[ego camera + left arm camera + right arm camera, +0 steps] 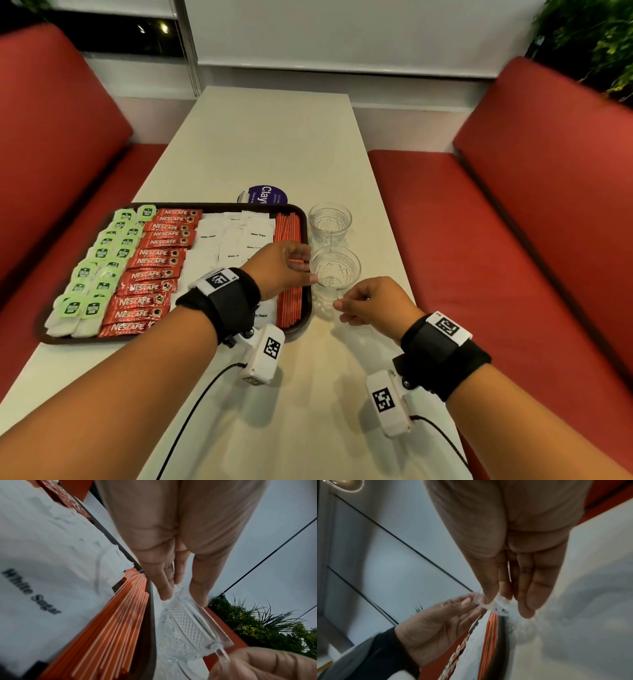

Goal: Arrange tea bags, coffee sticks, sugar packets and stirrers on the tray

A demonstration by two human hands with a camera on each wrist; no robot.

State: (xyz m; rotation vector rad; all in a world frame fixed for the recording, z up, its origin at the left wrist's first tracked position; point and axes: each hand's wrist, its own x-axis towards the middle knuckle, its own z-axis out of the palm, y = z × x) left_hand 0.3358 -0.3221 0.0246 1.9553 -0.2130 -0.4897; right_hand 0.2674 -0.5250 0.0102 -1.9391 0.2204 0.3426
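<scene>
A dark tray (pixel 212 205) on the white table holds rows of green-tagged tea bags (pixel 102 260), red coffee sticks (pixel 154 270), white sugar packets (pixel 236 236) and, along its right side, red stirrers (pixel 289 233). A patterned near glass (pixel 337 270) stands just right of the tray. My left hand (pixel 308 270) reaches over the stirrers and pinches the glass's left rim. My right hand (pixel 340 306) pinches its near rim. The left wrist view shows the stirrers (pixel 111 622), sugar packets (pixel 42 574) and near glass (pixel 188 626). The right wrist view shows the glass rim (pixel 496 607) under my thumb.
A second, far glass (pixel 329 221) stands right behind the near one, close to the tray's right edge. A purple round coaster (pixel 263 195) lies beyond the tray. Red bench seats flank the table on both sides.
</scene>
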